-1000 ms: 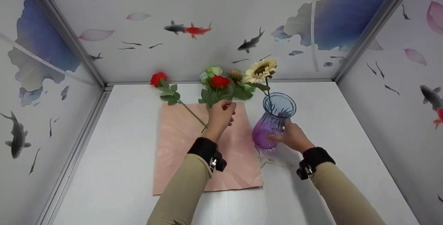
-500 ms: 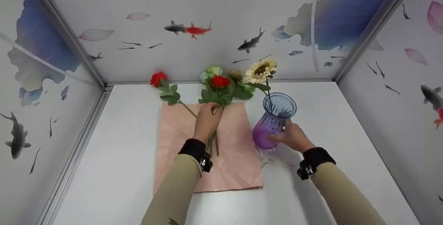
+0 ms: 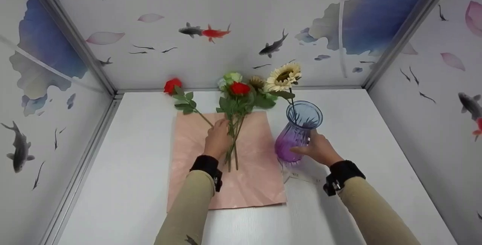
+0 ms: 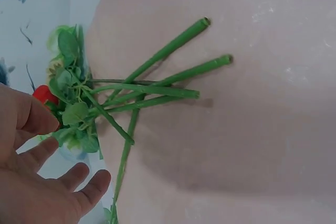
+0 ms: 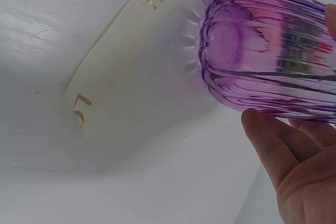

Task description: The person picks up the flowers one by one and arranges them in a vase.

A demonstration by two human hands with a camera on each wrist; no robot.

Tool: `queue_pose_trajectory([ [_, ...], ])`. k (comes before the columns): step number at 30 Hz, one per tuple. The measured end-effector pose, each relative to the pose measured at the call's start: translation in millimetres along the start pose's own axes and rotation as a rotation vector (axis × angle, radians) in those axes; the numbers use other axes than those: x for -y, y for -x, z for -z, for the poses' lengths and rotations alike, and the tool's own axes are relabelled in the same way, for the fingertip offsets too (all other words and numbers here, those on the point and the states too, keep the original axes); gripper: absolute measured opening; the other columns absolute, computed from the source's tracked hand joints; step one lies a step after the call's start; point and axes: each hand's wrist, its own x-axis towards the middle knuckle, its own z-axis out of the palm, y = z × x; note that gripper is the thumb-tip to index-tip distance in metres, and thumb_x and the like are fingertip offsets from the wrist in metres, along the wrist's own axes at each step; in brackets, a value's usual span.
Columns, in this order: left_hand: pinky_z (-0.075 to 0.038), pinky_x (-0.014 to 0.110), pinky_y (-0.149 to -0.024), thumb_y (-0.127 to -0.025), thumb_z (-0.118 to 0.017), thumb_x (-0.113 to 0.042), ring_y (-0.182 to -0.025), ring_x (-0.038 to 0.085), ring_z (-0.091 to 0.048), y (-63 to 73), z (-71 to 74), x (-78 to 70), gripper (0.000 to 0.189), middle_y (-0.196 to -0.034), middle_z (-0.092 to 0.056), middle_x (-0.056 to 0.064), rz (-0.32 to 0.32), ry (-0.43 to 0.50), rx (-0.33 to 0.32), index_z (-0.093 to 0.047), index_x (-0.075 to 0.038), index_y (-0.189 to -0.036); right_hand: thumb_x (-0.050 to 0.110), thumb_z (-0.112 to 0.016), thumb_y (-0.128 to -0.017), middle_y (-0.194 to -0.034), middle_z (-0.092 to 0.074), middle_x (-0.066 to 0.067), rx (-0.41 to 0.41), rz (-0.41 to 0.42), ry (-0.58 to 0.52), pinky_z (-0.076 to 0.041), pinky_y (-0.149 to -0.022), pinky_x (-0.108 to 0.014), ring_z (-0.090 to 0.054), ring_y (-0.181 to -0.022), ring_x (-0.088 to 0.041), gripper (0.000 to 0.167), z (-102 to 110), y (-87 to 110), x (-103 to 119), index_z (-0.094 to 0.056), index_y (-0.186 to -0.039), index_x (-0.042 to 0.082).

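Note:
My right hand [image 3: 321,149] grips a ribbed glass vase [image 3: 289,147], blue at the rim and purple below. A cream sunflower [image 3: 281,77] stands in it, its stem showing through the glass. In the right wrist view the vase's purple base [image 5: 220,45] is close over the tabletop. My left hand [image 3: 218,139], fingers loosely spread, is beside the crossed green stems [image 4: 173,74] of a bunch with a red rose [image 3: 240,88] and pale green blooms [image 3: 232,78]. Another red rose [image 3: 172,86] lies farther left, its stem's lower end hidden behind that hand.
Pink wrapping paper [image 3: 256,184] lies flat under the stems. A cream ribbon [image 5: 118,51] with gold letters lies on the white table [image 3: 113,177] by the vase base. Printed wall panels [image 3: 241,52] close off the back and both sides.
My left hand has moved left and toward me, away from the flower heads, uncovering the bunch's stems. The right hand and vase stay in place.

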Motion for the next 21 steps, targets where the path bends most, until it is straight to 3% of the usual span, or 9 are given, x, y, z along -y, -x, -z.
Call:
queue_pose_trajectory([
  [11,-0.036,0.066,-0.109,-0.103,-0.057,-0.016,-0.143,0.049,-0.034,11.1,-10.3,19.6,0.047,-0.157,-0.041,0.016,-0.025,-0.214,0.039,-0.052,-0.013,-0.149,0.052,-0.088,-0.077,-0.148,-0.048,-0.032,0.006,-0.008,-0.010,-0.038,-0.112,-0.060,-0.048,-0.137,-0.047,0.123,0.1,-0.7,-1.6,-0.013,-0.159,-0.002],
  [17,-0.029,0.067,-0.111,-0.101,-0.062,-0.025,-0.147,0.051,-0.025,19.4,-13.8,21.5,0.050,-0.160,-0.038,0.018,-0.040,-0.293,0.136,-0.054,-0.020,-0.150,0.053,-0.087,-0.076,-0.151,-0.046,-0.031,0.018,-0.051,-0.008,-0.036,-0.113,-0.061,-0.046,-0.140,-0.047,0.123,-0.1,-0.9,-1.2,-0.014,-0.159,-0.002],
  [21,-0.030,0.065,-0.111,-0.101,-0.064,-0.033,-0.143,0.049,-0.032,22.8,-14.8,21.0,0.053,-0.156,-0.044,0.019,-0.026,-0.331,0.183,-0.052,-0.022,-0.151,0.053,-0.088,-0.076,-0.149,-0.048,-0.031,0.005,-0.031,-0.005,-0.038,-0.112,-0.060,-0.048,-0.138,-0.047,0.122,-1.1,-1.4,-1.3,-0.016,-0.159,-0.002],
])
